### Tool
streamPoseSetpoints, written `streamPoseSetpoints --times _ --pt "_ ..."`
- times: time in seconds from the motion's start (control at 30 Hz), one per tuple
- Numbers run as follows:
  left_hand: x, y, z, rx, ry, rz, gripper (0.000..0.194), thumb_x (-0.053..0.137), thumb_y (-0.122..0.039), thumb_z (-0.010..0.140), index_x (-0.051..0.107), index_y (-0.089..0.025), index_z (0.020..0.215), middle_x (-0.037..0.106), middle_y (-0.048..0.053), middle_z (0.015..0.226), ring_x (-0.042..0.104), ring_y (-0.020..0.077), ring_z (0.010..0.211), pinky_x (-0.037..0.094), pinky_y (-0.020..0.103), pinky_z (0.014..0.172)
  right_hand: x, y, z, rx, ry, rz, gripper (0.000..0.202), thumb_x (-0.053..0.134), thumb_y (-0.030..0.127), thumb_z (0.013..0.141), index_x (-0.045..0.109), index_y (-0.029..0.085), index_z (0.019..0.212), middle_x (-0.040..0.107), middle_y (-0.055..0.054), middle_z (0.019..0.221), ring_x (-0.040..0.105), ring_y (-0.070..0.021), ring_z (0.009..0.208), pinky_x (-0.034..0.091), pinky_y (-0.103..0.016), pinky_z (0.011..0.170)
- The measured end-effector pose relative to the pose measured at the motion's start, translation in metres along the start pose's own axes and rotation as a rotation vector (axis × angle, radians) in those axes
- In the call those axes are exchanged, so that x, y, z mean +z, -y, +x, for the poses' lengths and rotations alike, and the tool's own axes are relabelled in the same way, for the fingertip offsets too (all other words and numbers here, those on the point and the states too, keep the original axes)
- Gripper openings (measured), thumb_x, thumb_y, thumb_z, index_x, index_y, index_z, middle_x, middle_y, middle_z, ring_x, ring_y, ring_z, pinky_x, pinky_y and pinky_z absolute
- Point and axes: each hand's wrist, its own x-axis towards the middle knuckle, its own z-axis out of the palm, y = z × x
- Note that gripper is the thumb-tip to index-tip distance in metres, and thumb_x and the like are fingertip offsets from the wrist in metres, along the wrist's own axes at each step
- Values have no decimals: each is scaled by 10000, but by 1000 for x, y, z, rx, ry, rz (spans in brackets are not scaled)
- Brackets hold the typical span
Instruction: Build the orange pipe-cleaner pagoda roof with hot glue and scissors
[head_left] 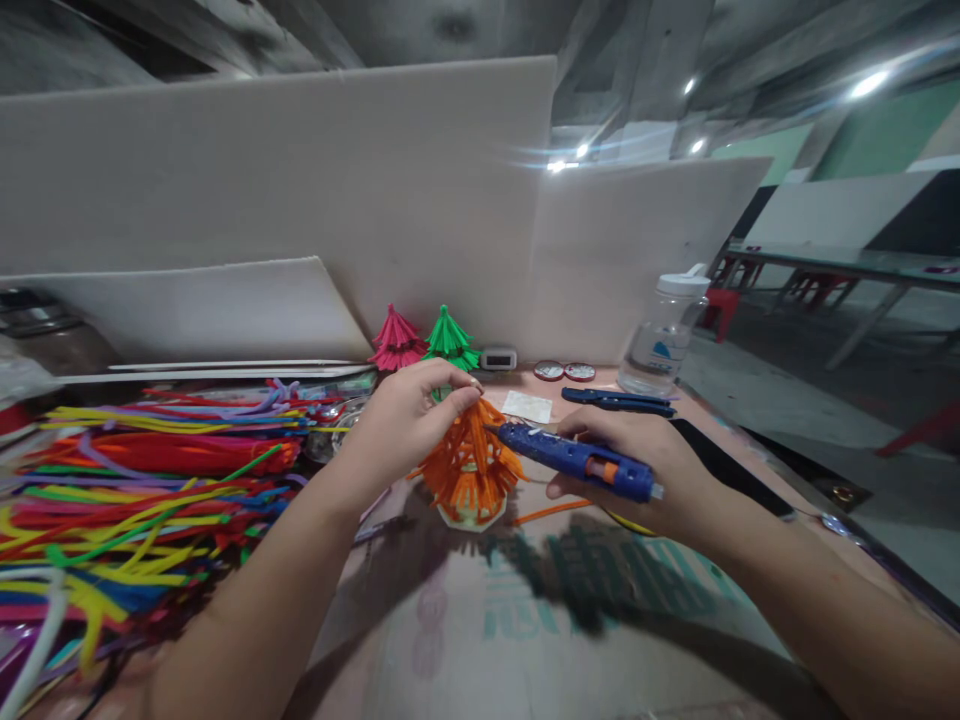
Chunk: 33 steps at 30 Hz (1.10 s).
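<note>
Fingertips of my left hand pinch the peak of the fuzzy orange tiered tree on the pale tabletop, presumably steadying it beside the blue plastic glue gun my right hand wraps.

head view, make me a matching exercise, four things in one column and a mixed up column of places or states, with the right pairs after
Things
1. glue gun
2. orange tree
3. bottle
4. green tree

Places or states
A. topped with a white lid
B. right next to the pink tree
C. gripped in the right hand
D. held near its top by the left hand

Right pairs: 1-C, 2-D, 3-A, 4-B
</note>
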Motion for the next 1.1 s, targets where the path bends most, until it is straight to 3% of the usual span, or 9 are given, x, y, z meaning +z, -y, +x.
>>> streamPoseSetpoints --times 0.33,0.77,1.1 --pt "1 1 -1 -37 2 -44 203 581 -334 910 709 -178 889 717 41 927 647 186 860 464 290 767 -2 -2 1 49 -31 98 278 761 399 789 590 229 927 668 22 748 601 -143 615 403 -247 592" --pt "0 0 0 -54 -15 -46 193 587 -318 897 711 -173 866 723 40 909 648 178 838 461 283 759 -6 -4 2 92 78 36 296 750 463 789 625 240 938 692 10 821 615 -171 711 375 -251 610" --pt "0 0 1 -53 -7 -32 202 581 -327 898 709 -175 865 724 46 912 645 186 843 458 297 761 -8 -1 3 -10 102 -32 262 717 458 829 631 223 906 693 -3 803 593 -160 679 361 -251 609"
